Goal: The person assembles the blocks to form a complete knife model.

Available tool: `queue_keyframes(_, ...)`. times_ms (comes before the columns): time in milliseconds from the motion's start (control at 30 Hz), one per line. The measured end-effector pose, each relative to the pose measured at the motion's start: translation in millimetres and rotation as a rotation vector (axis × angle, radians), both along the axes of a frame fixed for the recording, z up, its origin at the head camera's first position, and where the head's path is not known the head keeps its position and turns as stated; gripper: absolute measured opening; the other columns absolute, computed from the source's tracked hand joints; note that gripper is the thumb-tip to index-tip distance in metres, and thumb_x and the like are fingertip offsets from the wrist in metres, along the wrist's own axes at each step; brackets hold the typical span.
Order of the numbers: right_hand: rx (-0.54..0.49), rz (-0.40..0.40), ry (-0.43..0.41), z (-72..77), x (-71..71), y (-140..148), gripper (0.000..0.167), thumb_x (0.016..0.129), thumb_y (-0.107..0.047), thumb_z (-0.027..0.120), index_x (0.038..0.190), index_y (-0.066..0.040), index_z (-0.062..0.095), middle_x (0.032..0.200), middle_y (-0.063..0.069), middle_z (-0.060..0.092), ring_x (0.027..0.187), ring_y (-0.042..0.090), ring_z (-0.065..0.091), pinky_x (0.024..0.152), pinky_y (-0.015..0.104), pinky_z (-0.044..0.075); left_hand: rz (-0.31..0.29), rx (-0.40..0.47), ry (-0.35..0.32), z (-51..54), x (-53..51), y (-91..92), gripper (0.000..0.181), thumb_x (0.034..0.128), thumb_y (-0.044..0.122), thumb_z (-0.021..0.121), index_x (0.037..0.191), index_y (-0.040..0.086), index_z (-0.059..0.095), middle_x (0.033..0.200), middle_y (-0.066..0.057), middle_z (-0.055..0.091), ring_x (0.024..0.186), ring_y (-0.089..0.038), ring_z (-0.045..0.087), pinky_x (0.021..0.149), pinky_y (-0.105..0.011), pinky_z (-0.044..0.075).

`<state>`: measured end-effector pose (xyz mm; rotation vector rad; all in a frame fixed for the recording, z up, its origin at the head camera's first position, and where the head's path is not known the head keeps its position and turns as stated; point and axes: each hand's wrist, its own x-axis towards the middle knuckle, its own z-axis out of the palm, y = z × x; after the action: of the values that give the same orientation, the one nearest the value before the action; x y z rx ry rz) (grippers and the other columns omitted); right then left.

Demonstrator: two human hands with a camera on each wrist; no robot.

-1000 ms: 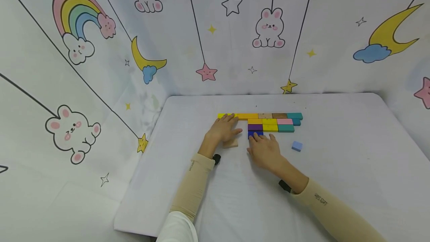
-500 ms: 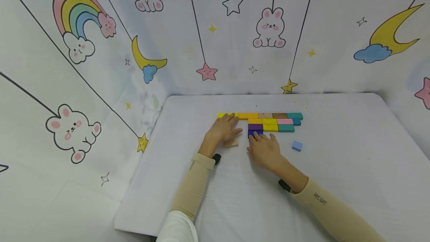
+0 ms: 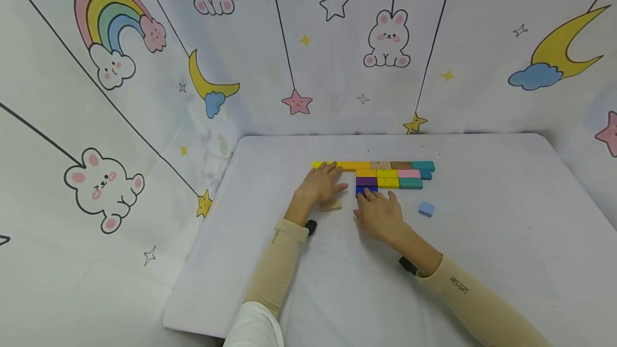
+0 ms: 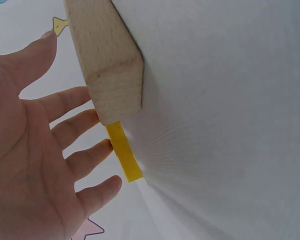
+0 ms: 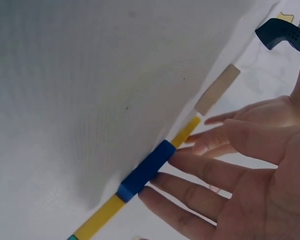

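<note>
Fingers spread, the left hand (image 3: 318, 183) rests over the yellow block (image 3: 316, 165) at the left end of the back row. A plain wooden block (image 3: 331, 206) lies under its palm side, and looms large in the left wrist view. The right hand (image 3: 381, 216) has its extended fingertips touching a dark blue block (image 3: 360, 191), the nearest block of the stacked rows. In the right wrist view those fingertips meet the edge of the same dark blue block (image 5: 147, 168). Just behind it sits a purple block (image 3: 366, 181). Neither hand curls round anything.
Several coloured blocks, including an orange one (image 3: 355, 166), a pink one (image 3: 409, 173) and a teal one (image 3: 411, 183), lie in touching rows. A light blue block (image 3: 426, 209) lies apart at the right. White cloth covers the table (image 3: 506, 240); a printed curtain (image 3: 270, 47) stands behind.
</note>
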<state>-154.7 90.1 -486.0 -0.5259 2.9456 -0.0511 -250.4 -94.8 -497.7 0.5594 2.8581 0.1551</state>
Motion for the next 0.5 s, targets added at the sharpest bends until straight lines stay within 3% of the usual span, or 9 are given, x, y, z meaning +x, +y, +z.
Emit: queue_keyframes(500,-0.007,0.003,0.011,-1.6,0.4,0.1,0.059,0.107,-0.042,0.057,0.15,-0.003,0.054,0.156,0.022,0.049,0.144,0.042,0.046,0.118,0.072,0.029,-0.003,-0.008,0.007,-0.6,0.1,0.8,0.07,0.1078,0.058,0.044,0.165,0.019,0.035,0.173,-0.004,0.025,0.159,-0.029,0.021,0.128,-0.053,0.022)
